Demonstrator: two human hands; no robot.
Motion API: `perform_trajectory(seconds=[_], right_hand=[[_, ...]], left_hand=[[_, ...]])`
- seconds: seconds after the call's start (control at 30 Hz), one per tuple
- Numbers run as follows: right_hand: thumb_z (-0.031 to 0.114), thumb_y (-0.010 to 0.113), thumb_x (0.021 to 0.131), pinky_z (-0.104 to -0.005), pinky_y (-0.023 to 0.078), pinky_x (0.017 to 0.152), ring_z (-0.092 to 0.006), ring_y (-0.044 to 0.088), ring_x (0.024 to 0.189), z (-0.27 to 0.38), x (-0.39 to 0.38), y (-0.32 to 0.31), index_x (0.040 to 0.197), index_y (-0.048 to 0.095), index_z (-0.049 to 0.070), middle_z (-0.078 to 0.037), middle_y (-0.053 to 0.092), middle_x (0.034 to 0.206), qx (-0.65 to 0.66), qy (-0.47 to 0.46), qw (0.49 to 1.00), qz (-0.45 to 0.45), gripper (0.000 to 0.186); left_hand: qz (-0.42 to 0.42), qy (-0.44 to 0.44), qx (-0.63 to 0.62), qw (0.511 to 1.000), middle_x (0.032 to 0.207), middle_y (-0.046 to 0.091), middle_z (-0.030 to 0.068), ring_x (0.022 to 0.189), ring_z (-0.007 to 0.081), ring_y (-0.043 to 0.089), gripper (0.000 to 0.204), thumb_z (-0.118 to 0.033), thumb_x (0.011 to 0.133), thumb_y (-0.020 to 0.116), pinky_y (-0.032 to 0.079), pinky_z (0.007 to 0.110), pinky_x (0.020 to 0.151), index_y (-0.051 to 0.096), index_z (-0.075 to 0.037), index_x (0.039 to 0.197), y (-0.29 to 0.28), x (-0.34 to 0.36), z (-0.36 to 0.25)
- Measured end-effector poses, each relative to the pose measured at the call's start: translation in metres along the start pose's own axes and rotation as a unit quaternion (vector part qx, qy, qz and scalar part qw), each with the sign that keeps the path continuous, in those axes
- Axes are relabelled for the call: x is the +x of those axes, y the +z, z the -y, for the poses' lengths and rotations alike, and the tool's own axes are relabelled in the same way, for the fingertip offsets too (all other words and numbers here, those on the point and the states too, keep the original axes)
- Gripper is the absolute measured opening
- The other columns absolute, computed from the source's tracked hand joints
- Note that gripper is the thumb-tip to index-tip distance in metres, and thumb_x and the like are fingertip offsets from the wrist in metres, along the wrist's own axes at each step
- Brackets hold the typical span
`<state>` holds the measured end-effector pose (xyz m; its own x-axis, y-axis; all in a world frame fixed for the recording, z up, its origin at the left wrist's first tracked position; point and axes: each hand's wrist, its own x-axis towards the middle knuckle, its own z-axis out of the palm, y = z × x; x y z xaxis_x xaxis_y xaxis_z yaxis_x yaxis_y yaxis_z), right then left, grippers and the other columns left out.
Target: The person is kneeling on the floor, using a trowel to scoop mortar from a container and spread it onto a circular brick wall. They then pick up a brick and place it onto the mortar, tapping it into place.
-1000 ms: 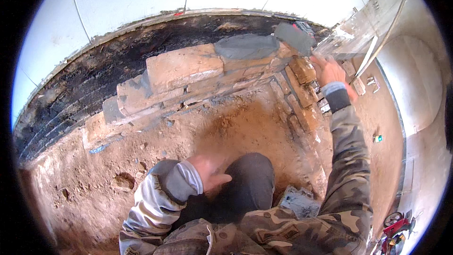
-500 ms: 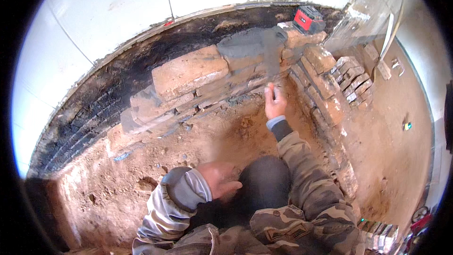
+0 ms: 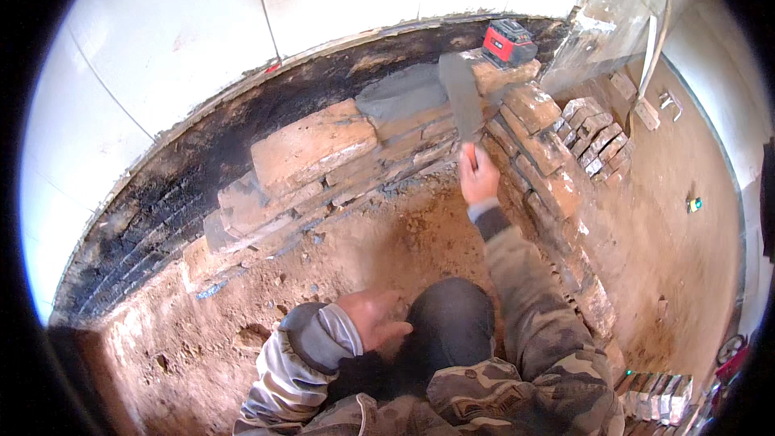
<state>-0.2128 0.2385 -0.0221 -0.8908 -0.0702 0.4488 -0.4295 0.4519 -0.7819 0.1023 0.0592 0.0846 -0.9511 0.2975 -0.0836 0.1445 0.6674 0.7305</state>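
Note:
My right hand (image 3: 480, 178) is closed around the orange handle of a trowel (image 3: 462, 95). The trowel's long, flat blade points away from me, over the inner corner of a low brick wall. Grey mortar (image 3: 404, 99) lies spread on the wall top, just left of the blade. Left of that mortar sits a large reddish brick (image 3: 315, 141). My left hand (image 3: 373, 315) hangs by my knees, a little blurred, its thumb apart from the fingers and nothing visible in it.
A red-and-black boxy device (image 3: 508, 43) rests on the wall's corner. Behind runs a blackened wall strip (image 3: 161, 186) under white panels. Outside the right-hand brick wall (image 3: 541, 149) stands a brick pile (image 3: 593, 136); another brick stack (image 3: 658, 397) is at lower right. Rough soil (image 3: 218, 315) lies inside.
The trowel blade, blurred before, now shows clearly across the corner beside the mortar. My view has shifted slightly, and my left hand stays by my knees.

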Motion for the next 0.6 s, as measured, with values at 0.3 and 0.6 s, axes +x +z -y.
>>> perform_trajectory(seconds=[0.3,0.6], right_hand=[[0.031,0.070,0.090,-0.0366,0.051,0.068,-0.0239,0.064,0.068,-0.026,-0.025,0.021,0.103,0.069,0.002,-0.016,0.068,0.080,-0.019,-0.008,0.998,-0.068,0.032],[0.034,0.071,0.088,-0.0364,0.054,0.073,-0.0288,0.070,0.081,-0.013,-0.081,-0.025,0.109,0.068,0.003,-0.019,0.070,0.090,-0.047,-0.002,0.998,0.034,0.037]], left_hand=[[-0.005,0.015,0.025,1.000,0.100,0.066,0.0254,0.093,0.0425,0.065,0.057,-0.040,0.087,0.071,0.053,0.045,0.080,0.057,0.000,0.125,-0.002,-0.004,-0.003],[0.015,0.024,0.049,0.998,0.099,0.066,0.0253,0.092,0.0413,0.065,0.053,-0.039,0.087,0.071,0.054,0.045,0.079,0.060,0.000,0.121,-0.005,0.000,-0.013]])
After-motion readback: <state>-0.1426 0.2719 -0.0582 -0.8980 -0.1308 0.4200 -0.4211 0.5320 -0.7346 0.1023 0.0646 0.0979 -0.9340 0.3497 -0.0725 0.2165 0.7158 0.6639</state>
